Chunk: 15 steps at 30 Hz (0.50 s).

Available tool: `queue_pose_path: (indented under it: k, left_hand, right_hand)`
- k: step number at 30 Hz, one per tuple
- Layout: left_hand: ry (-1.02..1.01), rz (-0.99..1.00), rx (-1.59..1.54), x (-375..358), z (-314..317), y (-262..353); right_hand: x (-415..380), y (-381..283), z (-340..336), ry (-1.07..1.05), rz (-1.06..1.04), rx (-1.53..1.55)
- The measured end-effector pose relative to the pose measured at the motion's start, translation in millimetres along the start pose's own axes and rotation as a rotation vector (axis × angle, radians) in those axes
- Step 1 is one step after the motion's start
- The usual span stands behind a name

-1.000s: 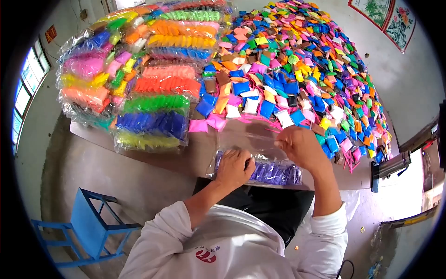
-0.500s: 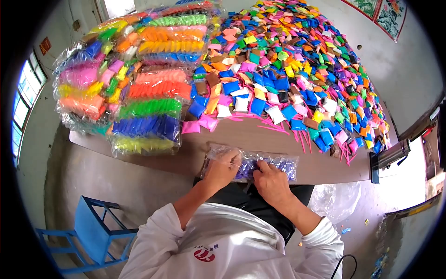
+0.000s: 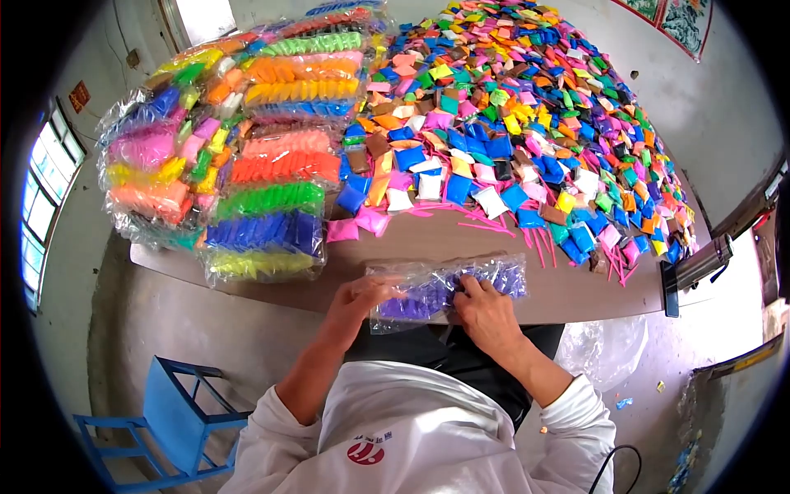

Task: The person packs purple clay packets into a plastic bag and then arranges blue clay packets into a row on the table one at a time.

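Note:
A clear plastic bag of purple packets [image 3: 424,300] lies along the front edge of the brown table [image 3: 568,300]. At the bag's left end is my left hand [image 3: 362,298], its fingers closed on the clear plastic. My right hand [image 3: 487,313] rests on the right half of the bag, fingers bent down and pressed onto it; its fingertips are partly hidden. Behind the bag, at the left, stand stacked clear bags of coloured packets [image 3: 284,165]. A large heap of loose coloured packets [image 3: 494,148] spreads behind and to the right.
Thin pink sticks [image 3: 541,247] stick out from the heap's front edge. A metal cylinder [image 3: 699,267] is at the table's right end. A blue chair [image 3: 173,412] stands on the floor at the left, and a clear plastic bag [image 3: 605,350] lies below the table at the right.
My left hand has moved left to the bag's end, uncovering more purple packets. The right hand stays on the bag in nearly the same place. The view has shifted slightly.

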<state>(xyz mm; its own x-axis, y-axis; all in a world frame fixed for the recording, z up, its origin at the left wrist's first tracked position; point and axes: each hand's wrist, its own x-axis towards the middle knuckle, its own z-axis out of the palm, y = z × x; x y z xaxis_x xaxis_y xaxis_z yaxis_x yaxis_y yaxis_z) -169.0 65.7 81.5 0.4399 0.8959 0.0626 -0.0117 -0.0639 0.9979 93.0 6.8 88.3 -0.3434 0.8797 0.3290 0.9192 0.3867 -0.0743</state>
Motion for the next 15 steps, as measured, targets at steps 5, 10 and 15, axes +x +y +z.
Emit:
queue_pose_path:
  k: [5, 10, 15]
  left_hand:
    - [0.064, -0.109, -0.359, -7.9, -13.8, -16.0]
    - [0.098, -0.233, -0.823, -5.0, -21.7, 6.6]
    - [0.069, -0.315, -0.486, -10.3, -16.3, -10.7]
  right_hand:
    - [-1.8, -1.6, 3.3, -0.012, 0.004, -0.02]
    - [-2.8, -5.2, 4.8, -0.037, -0.001, -0.043]
    - [-3.1, -6.0, 5.1, -0.02, -0.004, -0.055]
